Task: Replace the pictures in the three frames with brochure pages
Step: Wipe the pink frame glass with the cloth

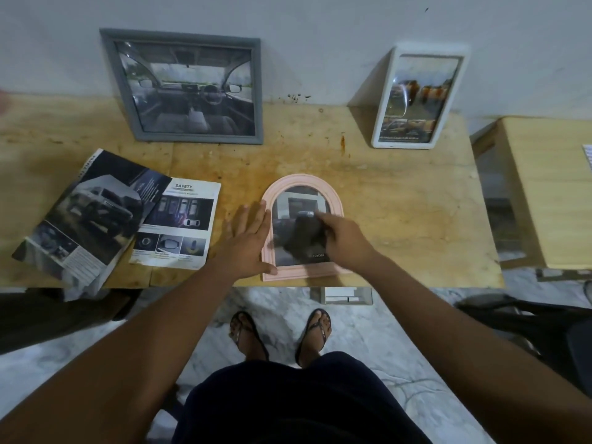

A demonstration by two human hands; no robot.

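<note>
A pink arched frame (334, 193) lies flat near the table's front edge with a car brochure page behind its glass. My left hand (248, 240) rests flat, fingers straight, on the frame's left side. My right hand (341, 238) grips a dark cloth (304, 240) on the glass. A grey frame (109, 88) with a car-interior page leans on the wall at back left. A white frame (381, 123) with a brochure page leans at back right. The brochure (86, 216) lies at the left, with a loose "SAFETY" page (179, 222) beside it.
The wooden table (400, 200) is stained and its front edge runs just under the pink frame. A second wooden surface (544, 187) stands to the right across a gap. A dark chair (544, 328) sits at the lower right. My feet stand on marble floor below.
</note>
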